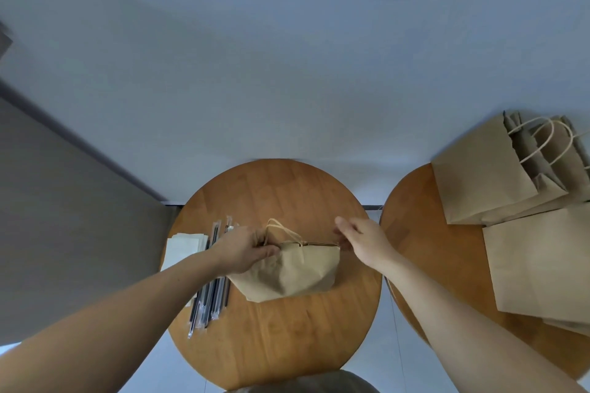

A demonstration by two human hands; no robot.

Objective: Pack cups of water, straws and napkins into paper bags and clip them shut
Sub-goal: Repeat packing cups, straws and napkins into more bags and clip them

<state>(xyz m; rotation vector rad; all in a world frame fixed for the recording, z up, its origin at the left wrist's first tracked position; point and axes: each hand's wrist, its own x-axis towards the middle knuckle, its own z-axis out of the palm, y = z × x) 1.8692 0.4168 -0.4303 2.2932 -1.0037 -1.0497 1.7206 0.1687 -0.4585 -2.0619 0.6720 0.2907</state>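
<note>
Found the paper bag [287,271] just below the middle of the frame, on the round wooden table [274,344]. Saw its mouth turned toward the top of the frame and its creased body spreading toward the bottom. Traced its long axis from left to right along the mouth edge, which was pressed nearly flat. Noted the twisted handles [284,231] curving up and to the left from that edge.

Saw the left hand [242,252] reaching in from the lower left on a long bare forearm, back of the hand up, fingers curled round the left end of the mouth and gripping it. Saw the right hand [364,239] coming in from the lower right, wrist bent leftward, fingertips meeting the right corner of the mouth in what looked like a pinch, one finger stretched out above.

Found wrapped straws [207,297] lying at the table's left edge, long axes running top to bottom, partly under the left forearm. Found white napkins [183,246] just beside them, further left. Noted more brown bags [479,182] at the right of the frame on a second table [447,265].
</note>
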